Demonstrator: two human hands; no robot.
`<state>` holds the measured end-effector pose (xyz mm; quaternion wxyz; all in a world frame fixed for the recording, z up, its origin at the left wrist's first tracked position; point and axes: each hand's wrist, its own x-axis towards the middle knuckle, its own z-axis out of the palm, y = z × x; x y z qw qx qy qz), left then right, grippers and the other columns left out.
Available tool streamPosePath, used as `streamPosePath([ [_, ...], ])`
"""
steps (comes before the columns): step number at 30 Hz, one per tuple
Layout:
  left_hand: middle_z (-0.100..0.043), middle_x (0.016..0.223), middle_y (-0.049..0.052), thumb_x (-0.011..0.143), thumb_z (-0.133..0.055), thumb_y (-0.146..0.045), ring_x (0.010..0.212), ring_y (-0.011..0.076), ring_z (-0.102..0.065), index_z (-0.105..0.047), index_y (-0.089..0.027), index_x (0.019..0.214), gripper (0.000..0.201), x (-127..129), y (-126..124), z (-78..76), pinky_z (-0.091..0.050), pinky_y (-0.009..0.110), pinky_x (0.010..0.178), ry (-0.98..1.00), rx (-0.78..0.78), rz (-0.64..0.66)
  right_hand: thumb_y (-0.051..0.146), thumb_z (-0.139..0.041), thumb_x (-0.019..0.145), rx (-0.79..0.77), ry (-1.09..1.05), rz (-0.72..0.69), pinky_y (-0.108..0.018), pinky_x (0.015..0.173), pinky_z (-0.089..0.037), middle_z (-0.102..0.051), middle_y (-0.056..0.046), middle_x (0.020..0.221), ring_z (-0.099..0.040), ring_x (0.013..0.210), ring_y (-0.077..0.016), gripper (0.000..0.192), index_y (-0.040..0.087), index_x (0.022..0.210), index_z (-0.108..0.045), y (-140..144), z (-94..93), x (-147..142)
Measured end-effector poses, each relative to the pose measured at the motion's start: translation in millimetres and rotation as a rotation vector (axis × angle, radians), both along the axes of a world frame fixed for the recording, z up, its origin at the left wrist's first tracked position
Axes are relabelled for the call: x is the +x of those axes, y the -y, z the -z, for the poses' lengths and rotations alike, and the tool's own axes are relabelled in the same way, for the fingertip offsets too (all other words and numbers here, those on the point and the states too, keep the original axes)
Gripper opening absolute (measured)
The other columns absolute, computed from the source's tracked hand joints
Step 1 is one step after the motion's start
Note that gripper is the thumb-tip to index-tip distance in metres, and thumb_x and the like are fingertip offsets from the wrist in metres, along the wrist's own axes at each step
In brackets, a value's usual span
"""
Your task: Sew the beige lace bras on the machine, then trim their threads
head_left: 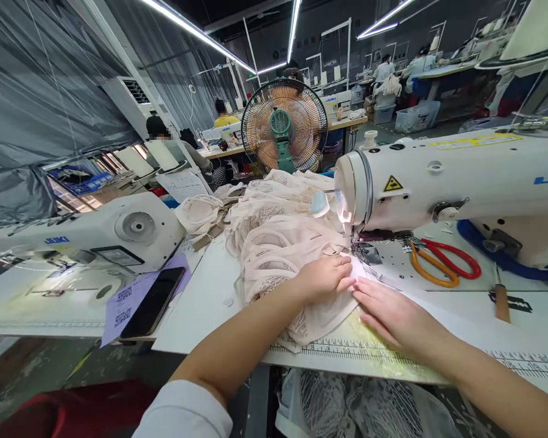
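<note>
A pile of beige lace garments (274, 243), which look like bras, spreads over the table to the left of the white sewing machine (402, 176). My left hand (326, 278) lies on the nearest garment, its fingers curled and closed on the cloth just in front of the needle area. Close beside it, my right hand (388, 310) rests flat with fingers stretched, the fingertips at the garment's edge and almost touching my left hand. The lit presser foot (357, 244) stands just beyond both hands; whether cloth is under it is hard to see.
Orange-and-red-handled scissors (442, 261) lie on the machine bed, with a wooden-handled tool (501, 301) and a razor blade (518, 302) to the right. A phone (154, 302) lies on purple paper at left, near a second machine (119, 231). A fan (284, 125) stands behind the pile.
</note>
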<state>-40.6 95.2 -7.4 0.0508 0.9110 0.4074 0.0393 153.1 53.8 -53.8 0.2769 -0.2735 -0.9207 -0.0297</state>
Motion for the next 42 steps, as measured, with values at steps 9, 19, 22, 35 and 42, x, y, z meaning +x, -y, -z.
streamPosePath([
  [9, -0.055, 0.129, 0.012, 0.093, -0.039, -0.038, 0.117, 0.0228, -0.052, -0.058, -0.012, 0.114, 0.039, 3, -7, -0.4, -0.045, 0.034, 0.097, -0.01, 0.066, -0.011, 0.024, -0.041, 0.091, 0.052, -0.035, 0.091, -0.046, 0.094, -0.05, -0.063, -0.015, 0.118, -0.056, 0.114, -0.0274, 0.033, 0.008, 0.113, -0.06, 0, 7.4, 4],
  [19, -0.055, 0.128, 0.011, 0.092, -0.039, -0.039, 0.114, 0.0233, -0.053, -0.057, -0.013, 0.115, 0.039, 6, -10, -4.7, -0.046, 0.035, 0.093, -0.057, 0.038, -0.025, 0.022, -0.041, 0.091, 0.037, -0.073, 0.1, -0.046, 0.093, -0.05, -0.066, -0.014, 0.113, -0.059, 0.109, -0.0265, 0.031, 0.009, 0.11, -0.062, 1, 4.9, 4],
  [22, -0.055, 0.128, 0.011, 0.092, -0.04, -0.039, 0.114, 0.0234, -0.053, -0.058, -0.012, 0.113, 0.039, 7, -11, -5.0, -0.046, 0.034, 0.093, -0.059, 0.042, -0.018, 0.022, -0.04, 0.091, 0.036, -0.08, 0.108, -0.046, 0.094, -0.049, -0.066, -0.014, 0.113, -0.058, 0.11, -0.0264, 0.031, 0.01, 0.109, -0.062, 1, 5.4, 4],
  [35, -0.061, 0.115, 0.012, 0.087, -0.049, -0.031, 0.105, 0.0247, -0.056, -0.061, -0.012, 0.099, 0.026, 4, -25, -14.6, -0.048, 0.037, 0.088, -0.071, 0.058, 0.01, 0.023, -0.039, 0.089, -0.053, -0.069, 0.156, -0.049, 0.093, -0.05, -0.062, -0.016, 0.121, -0.056, 0.114, -0.029, 0.035, 0.009, 0.113, -0.061, -2, 6.3, 2],
  [42, -0.063, 0.099, 0.011, 0.085, -0.047, -0.027, 0.092, 0.0208, -0.058, -0.06, -0.011, 0.095, 0.022, 13, 13, -13.6, -0.048, 0.032, 0.082, -0.037, 0.11, 0.176, 0.019, -0.042, 0.086, -0.088, -0.17, 0.167, -0.042, 0.09, -0.053, -0.067, -0.014, 0.111, -0.062, 0.104, -0.0252, 0.031, 0.013, 0.105, -0.065, -5, 5.9, 4],
])
